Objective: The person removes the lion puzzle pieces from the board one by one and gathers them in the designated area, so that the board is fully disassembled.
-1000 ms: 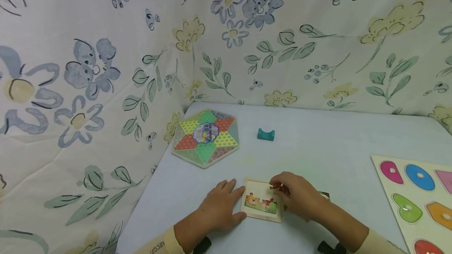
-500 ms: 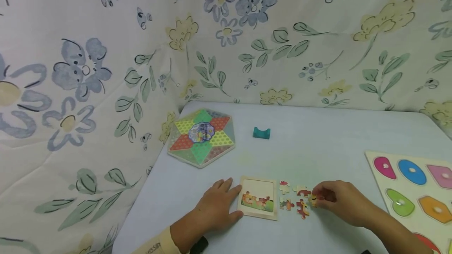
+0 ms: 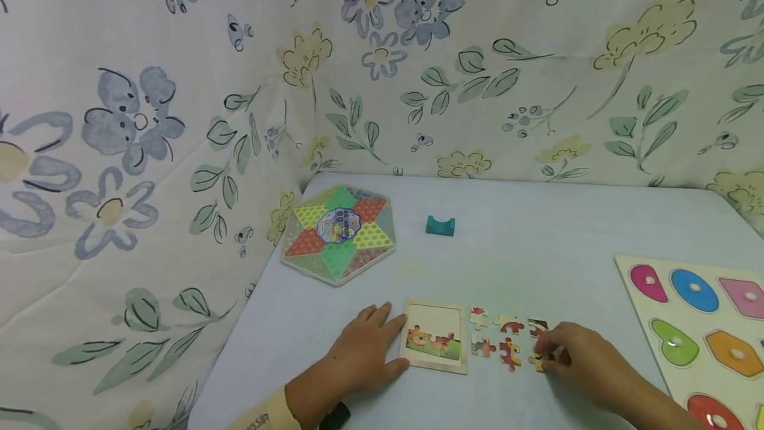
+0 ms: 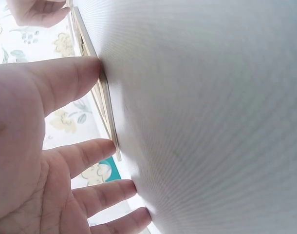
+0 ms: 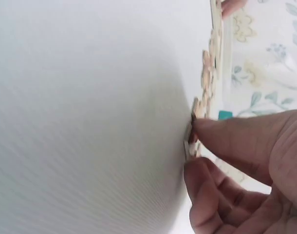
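Tray (image 3: pixel 434 317) in the head view lies on the white table (image 3: pixel 531 251), bits of an animal picture along its near side. The left hand (image 3: pixel 361 350) is at its left edge, fingers spread. Right of the tray, loose pieces (image 3: pixel 483 345) lie in two rows; the right hand (image 3: pixel 581 360) pinches a piece (image 3: pixel 537 362) at their far end. Beyond the tray sit a teal block (image 3: pixel 440 226) and, further left, a star board (image 3: pixel 338 235); a peg board (image 3: pixel 697 321) lies well to its right.

Left wrist view: straight fingers stand apart, thumb against the tray's edge.

Right wrist view: thumb and forefinger close about the piece, the others lined up towards the tray.
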The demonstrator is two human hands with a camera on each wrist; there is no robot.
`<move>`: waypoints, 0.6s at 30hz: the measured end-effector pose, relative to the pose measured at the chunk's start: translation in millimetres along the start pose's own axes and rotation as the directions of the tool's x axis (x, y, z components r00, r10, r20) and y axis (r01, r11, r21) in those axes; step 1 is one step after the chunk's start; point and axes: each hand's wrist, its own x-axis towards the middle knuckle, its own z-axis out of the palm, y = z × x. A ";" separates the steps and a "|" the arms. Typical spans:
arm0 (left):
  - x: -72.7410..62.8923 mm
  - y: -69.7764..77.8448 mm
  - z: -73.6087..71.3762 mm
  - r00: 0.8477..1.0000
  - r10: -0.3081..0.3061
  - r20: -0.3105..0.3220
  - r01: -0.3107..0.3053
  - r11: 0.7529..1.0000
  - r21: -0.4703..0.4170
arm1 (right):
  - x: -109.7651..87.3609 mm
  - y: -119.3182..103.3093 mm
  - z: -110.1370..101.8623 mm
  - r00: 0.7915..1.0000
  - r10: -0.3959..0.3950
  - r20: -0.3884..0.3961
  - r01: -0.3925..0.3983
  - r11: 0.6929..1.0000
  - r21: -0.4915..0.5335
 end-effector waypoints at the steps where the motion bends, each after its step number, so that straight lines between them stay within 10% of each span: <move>1: -0.2 -0.4 0.2 1.000 -0.001 0.000 0.001 1.000 0.000 | -0.8 -1.1 0.9 1.000 -0.008 -0.015 0.008 1.000 -0.028; 18: -0.6 -1.5 0.3 1.000 0.011 -0.003 -0.011 1.000 0.016 | 4.8 -46.2 4.0 0.969 -0.217 -0.117 0.201 0.970 -0.133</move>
